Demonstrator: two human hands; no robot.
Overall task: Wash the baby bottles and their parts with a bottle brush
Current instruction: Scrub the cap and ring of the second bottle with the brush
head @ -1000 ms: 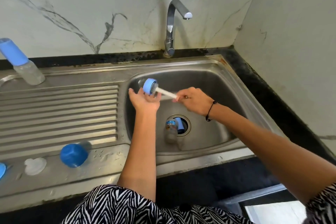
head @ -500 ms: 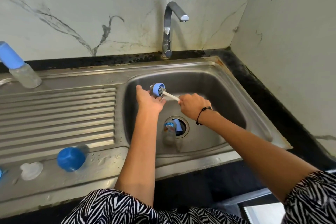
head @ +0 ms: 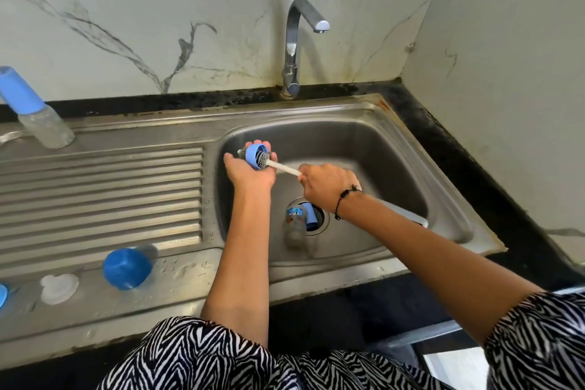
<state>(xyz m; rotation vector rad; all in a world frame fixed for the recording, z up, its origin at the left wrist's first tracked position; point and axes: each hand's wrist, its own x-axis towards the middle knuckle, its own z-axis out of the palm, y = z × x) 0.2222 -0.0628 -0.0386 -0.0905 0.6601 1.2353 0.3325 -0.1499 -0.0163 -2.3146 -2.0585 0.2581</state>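
Note:
Over the sink basin (head: pixel 395 149), my left hand (head: pixel 248 169) holds a small blue bottle ring (head: pixel 253 159). My right hand (head: pixel 327 188) grips the white handle of a bottle brush (head: pixel 285 168), whose bristles pass through the ring and stick out on its far side. A clear baby bottle (head: pixel 293 225) with a printed label lies in the basin by the drain, next to a blue part (head: pixel 309 216).
The tap (head: pixel 292 51) stands behind the basin with no water running. On the ribbed drainboard (head: pixel 101 193) to the left lie a blue cap (head: pixel 126 267), a clear teat (head: pixel 59 287) and a blue piece at the frame edge (head: pixel 2 294). A capped bottle (head: pixel 34 112) stands at the far left.
The brush has been pushed further through the blue ring, so bristles now show on its far side. Both hands stay over the basin.

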